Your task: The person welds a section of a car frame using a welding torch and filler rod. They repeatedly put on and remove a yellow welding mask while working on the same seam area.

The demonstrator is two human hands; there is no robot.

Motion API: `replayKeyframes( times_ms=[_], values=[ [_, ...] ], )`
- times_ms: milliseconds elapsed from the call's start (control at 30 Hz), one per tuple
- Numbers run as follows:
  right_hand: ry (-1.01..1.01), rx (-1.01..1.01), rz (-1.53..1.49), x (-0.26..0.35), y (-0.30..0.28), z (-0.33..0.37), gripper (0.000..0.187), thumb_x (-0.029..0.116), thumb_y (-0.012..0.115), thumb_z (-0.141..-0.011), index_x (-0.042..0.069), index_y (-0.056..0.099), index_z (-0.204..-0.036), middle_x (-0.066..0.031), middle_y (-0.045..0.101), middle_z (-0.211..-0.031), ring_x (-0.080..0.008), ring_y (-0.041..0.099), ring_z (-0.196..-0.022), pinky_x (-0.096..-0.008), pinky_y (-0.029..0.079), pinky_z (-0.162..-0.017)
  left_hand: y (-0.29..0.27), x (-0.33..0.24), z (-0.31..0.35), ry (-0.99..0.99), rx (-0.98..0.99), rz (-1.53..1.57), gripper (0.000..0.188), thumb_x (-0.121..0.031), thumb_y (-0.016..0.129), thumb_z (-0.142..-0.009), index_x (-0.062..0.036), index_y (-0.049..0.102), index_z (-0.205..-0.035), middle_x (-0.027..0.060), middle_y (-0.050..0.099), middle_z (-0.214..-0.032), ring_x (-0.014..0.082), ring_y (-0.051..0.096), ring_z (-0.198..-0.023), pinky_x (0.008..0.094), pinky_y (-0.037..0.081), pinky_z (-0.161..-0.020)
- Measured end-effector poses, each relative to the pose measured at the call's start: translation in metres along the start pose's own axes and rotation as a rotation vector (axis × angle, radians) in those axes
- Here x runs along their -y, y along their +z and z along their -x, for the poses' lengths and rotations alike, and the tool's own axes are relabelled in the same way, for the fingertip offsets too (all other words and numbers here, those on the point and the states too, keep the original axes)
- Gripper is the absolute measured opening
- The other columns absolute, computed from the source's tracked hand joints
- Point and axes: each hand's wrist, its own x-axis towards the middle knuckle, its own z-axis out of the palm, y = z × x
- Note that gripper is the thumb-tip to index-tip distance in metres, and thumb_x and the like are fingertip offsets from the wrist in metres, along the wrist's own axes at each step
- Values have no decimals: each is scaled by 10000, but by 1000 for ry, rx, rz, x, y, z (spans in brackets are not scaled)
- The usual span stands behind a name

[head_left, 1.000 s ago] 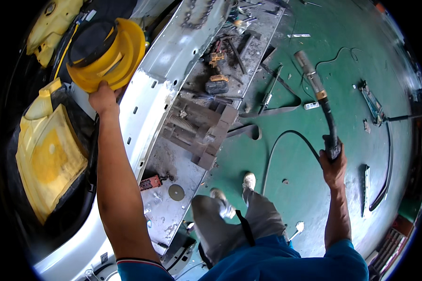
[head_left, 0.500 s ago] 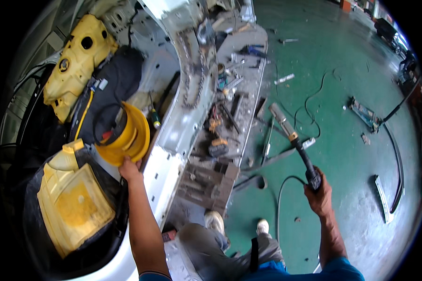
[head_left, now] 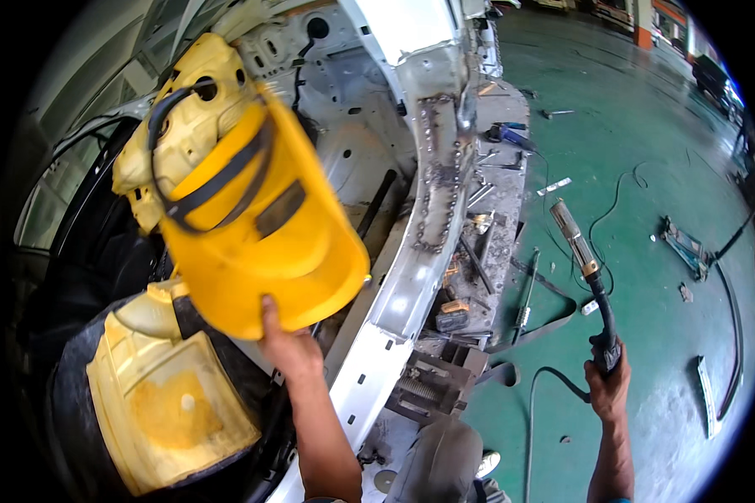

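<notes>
My left hand (head_left: 292, 345) grips the lower edge of a yellow welding mask (head_left: 310, 260), its thumb on the inner face. The mask is tilted, its inside toward me, with a black headband and a dark viewing window showing. In my right hand (head_left: 610, 381) is a welding torch (head_left: 591, 272), held by its black handle, metal nozzle pointing up and away over the floor. A cable hangs from the handle. Between my hands runs a white car body sill and pillar (head_left: 432, 184), with rows of weld spots along a bare metal patch.
Inside the car body lie yellow foam pieces (head_left: 172, 402) on dark trim. Along the sill, a bench (head_left: 499, 193) carries a cordless tool (head_left: 453, 314), an angle grinder (head_left: 512, 137) and several metal bits. Cables and a strap (head_left: 554, 323) lie on the green floor, with a jack (head_left: 684, 247) farther right.
The mask has been lifted out of the car's interior, up and toward me, and its inside has turned into view. The torch stays in my right hand. The whole view has shifted.
</notes>
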Motion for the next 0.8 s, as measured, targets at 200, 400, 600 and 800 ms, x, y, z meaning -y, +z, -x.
replayKeyframes(
  times_ms=[200, 400, 600, 800],
  values=[
    [-77, 70, 4, -6, 34, 32, 601, 10, 717, -819, -36, 520, -1385, -91, 653, -1050, -163, 595, -883, -312, 520, -821, -5, 12, 29, -31, 100, -54, 695, -193, 663, -1012, -104, 300, -1598, 106, 478, -1549, 318, 531, -1364, 511, 483, -1100],
    [-97, 15, 19, 18, 25, 42, 602, 14, 718, -812, -34, 524, -1380, -98, 670, -1041, -178, 613, -873, -331, 532, -816, -28, -35, 52, -423, 340, 193, 640, -253, 685, -989, -48, 424, -1536, 137, 538, -1490, 323, 543, -1354, 504, 465, -1112],
    [-84, -27, 39, 33, 26, 49, 593, 44, 732, -796, -27, 547, -1356, -134, 674, -1015, -219, 644, -868, -358, 539, -823, -5, 16, 62, -271, 262, 21, 661, -190, 705, -952, -50, 422, -1533, 118, 549, -1470, 287, 555, -1342, 478, 485, -1099],
    [-145, -114, 33, 26, 21, 61, 568, 56, 731, -791, -28, 560, -1325, -140, 670, -975, -246, 643, -812, -362, 536, -800, -7, -40, 45, -332, 332, 140, 669, -497, 574, -1025, -53, 450, -1510, 144, 583, -1444, 333, 596, -1307, 468, 598, -945]
  ],
)
